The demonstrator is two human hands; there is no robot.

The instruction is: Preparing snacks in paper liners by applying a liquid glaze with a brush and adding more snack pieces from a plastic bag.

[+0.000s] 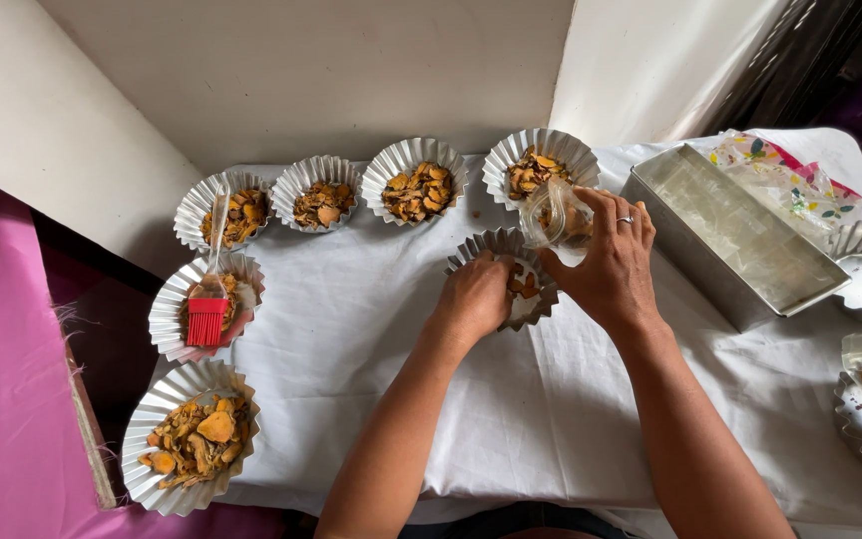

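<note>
Left hand (473,297) at centre of frame, knuckles up, fingers curled down into a fluted foil cup (543,289) holding a few orange-brown dried slices; whether those fingers pinch any slice, cannot tell. Right hand (611,262) just to its 3 o'clock, fingers clamped round a small clear plastic bag (554,215) of the same slices, bag tilted over the cup's 12 o'clock rim. Ring on one right finger.

Desk (371,329) under a white cloth. From the centre cup, toward 12 and 11 o'clock, a row of four filled foil cups (417,190) along the far edge. At 9 o'clock, another cup carrying a red silicone brush (209,309) with a clear handle, bristles toward the viewer. At 8 o'clock, near the desk's corner, one more filled cup (192,439) with larger orange pieces.

At 3 o'clock, well apart from the hands, a rectangular metal loaf tin (730,235), lying at a slant. Beyond it at 2 o'clock, a crumpled patterned plastic wrapper (790,180). At the frame's right edge, more fluted cups, partly cut off.
</note>
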